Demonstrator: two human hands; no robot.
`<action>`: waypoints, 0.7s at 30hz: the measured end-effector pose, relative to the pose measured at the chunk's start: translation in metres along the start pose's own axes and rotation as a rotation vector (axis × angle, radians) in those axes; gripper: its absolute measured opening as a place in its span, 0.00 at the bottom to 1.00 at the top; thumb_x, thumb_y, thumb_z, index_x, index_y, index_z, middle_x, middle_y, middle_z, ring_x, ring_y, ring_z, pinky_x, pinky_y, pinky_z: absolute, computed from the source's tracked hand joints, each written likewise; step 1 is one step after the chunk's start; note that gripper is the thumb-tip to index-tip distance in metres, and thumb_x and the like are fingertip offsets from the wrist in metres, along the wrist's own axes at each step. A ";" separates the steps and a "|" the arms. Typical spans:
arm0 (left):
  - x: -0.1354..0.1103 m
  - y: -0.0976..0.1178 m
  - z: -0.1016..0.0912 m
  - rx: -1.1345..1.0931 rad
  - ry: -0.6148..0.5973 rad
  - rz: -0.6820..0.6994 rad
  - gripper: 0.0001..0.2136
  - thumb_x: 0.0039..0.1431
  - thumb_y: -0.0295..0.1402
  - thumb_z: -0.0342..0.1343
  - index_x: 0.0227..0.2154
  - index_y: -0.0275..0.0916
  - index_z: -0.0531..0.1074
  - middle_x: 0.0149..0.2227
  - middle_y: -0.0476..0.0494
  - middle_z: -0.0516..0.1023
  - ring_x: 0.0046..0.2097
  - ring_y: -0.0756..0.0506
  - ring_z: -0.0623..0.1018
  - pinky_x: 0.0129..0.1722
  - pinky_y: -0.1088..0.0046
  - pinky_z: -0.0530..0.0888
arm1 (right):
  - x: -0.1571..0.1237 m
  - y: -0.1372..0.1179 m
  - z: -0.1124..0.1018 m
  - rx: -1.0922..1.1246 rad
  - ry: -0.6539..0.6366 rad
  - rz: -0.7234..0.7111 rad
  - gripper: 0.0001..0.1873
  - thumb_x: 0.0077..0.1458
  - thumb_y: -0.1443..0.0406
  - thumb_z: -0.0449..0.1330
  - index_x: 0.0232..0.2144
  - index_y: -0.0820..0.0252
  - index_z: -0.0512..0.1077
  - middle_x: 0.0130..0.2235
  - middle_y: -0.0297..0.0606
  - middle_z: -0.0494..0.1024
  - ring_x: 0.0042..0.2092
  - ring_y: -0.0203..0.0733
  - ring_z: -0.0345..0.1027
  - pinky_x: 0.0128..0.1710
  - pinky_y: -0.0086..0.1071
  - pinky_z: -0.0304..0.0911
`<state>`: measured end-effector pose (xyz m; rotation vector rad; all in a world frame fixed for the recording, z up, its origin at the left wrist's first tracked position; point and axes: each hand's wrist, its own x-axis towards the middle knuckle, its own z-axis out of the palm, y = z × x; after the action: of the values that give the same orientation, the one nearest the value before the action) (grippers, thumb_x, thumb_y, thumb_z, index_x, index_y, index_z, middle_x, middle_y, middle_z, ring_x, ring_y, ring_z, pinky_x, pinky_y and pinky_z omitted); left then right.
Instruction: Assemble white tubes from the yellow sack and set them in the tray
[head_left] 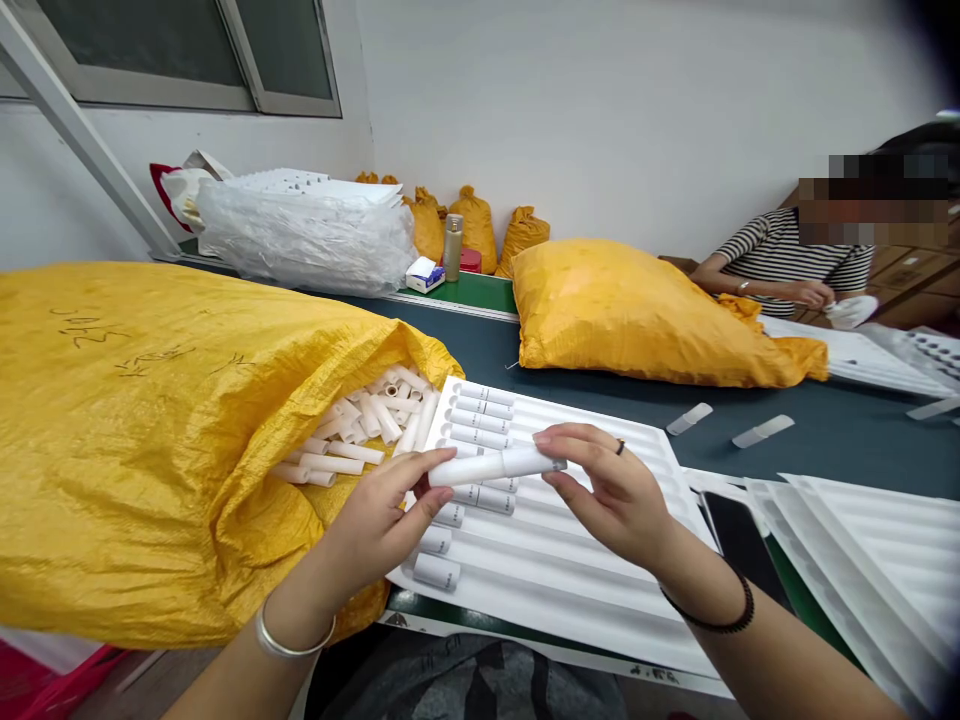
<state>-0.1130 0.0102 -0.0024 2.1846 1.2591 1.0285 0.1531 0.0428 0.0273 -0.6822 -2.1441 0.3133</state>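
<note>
- Left hand (386, 512) and right hand (616, 487) are pinching the white tube (484, 468) near its ends;
- it's looking light, stiff, probably slick;
- those ends are seemingly offering sure grips

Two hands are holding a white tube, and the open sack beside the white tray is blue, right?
No, the open sack is yellow, not blue, as the head view shows. It is beside the white tray, and the left hand and right hand hold a white tube.

Hands (386, 505) on white tube (480, 467), grooved tray (592, 590) below, open yellow sack (112, 430) beside
</note>
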 end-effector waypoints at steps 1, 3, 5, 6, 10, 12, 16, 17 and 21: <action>-0.001 -0.001 0.000 -0.033 0.002 -0.005 0.16 0.63 0.34 0.52 0.52 0.41 0.68 0.41 0.43 0.78 0.39 0.47 0.78 0.40 0.74 0.73 | 0.000 0.001 -0.001 0.013 -0.012 -0.009 0.20 0.57 0.73 0.59 0.51 0.56 0.69 0.45 0.44 0.75 0.48 0.44 0.71 0.47 0.37 0.70; -0.002 -0.001 0.003 -0.085 0.016 0.004 0.14 0.62 0.33 0.53 0.50 0.40 0.70 0.39 0.44 0.79 0.38 0.48 0.77 0.38 0.75 0.73 | 0.000 0.001 -0.002 0.041 -0.042 -0.037 0.19 0.57 0.73 0.59 0.51 0.57 0.69 0.44 0.44 0.75 0.47 0.43 0.71 0.46 0.36 0.71; -0.003 0.000 0.008 -0.117 0.034 0.008 0.13 0.62 0.32 0.53 0.49 0.40 0.71 0.38 0.45 0.79 0.37 0.49 0.77 0.37 0.76 0.73 | 0.000 -0.004 -0.003 0.052 -0.051 -0.066 0.18 0.57 0.73 0.59 0.51 0.58 0.69 0.43 0.43 0.76 0.46 0.42 0.71 0.45 0.34 0.71; -0.004 0.001 0.011 -0.130 0.044 0.006 0.12 0.62 0.31 0.53 0.48 0.39 0.71 0.38 0.45 0.79 0.37 0.49 0.77 0.37 0.76 0.72 | -0.001 -0.007 -0.003 0.045 -0.052 -0.078 0.18 0.58 0.72 0.59 0.51 0.58 0.69 0.43 0.43 0.76 0.46 0.42 0.71 0.45 0.33 0.71; -0.006 0.009 0.023 -0.155 0.007 -0.020 0.11 0.63 0.33 0.51 0.46 0.39 0.72 0.36 0.45 0.79 0.37 0.48 0.78 0.38 0.75 0.73 | -0.004 -0.011 0.003 -0.075 -0.151 -0.119 0.17 0.60 0.70 0.57 0.52 0.62 0.67 0.44 0.45 0.76 0.46 0.41 0.71 0.47 0.32 0.70; -0.006 0.011 0.028 -0.120 -0.087 -0.020 0.13 0.63 0.35 0.50 0.49 0.40 0.70 0.37 0.45 0.79 0.36 0.48 0.78 0.38 0.74 0.74 | -0.004 0.002 0.009 -0.180 -0.240 -0.145 0.16 0.62 0.68 0.55 0.51 0.64 0.68 0.42 0.45 0.77 0.45 0.42 0.72 0.46 0.33 0.69; -0.010 -0.023 0.016 0.185 -0.215 -0.122 0.29 0.62 0.42 0.50 0.64 0.41 0.52 0.54 0.36 0.72 0.52 0.40 0.75 0.50 0.63 0.73 | -0.003 0.069 -0.006 -0.508 -0.196 0.345 0.10 0.56 0.62 0.60 0.40 0.59 0.75 0.38 0.42 0.78 0.42 0.44 0.71 0.43 0.34 0.67; -0.013 -0.041 0.008 0.302 -0.178 -0.182 0.30 0.62 0.43 0.49 0.65 0.41 0.51 0.59 0.34 0.67 0.58 0.36 0.69 0.54 0.58 0.69 | -0.004 0.090 -0.019 -0.589 -0.122 0.527 0.10 0.54 0.61 0.61 0.37 0.60 0.75 0.37 0.43 0.78 0.41 0.45 0.71 0.43 0.35 0.66; -0.036 -0.127 -0.028 0.585 -0.117 -0.374 0.18 0.61 0.35 0.44 0.49 0.35 0.71 0.56 0.33 0.69 0.58 0.32 0.68 0.57 0.51 0.65 | -0.019 0.164 -0.082 -0.758 0.111 0.960 0.15 0.57 0.61 0.56 0.39 0.70 0.73 0.36 0.52 0.76 0.40 0.51 0.69 0.39 0.38 0.63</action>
<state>-0.2164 0.0431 -0.0819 2.2175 2.0005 0.4057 0.2864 0.1658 -0.0075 -2.0970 -1.6444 -0.0730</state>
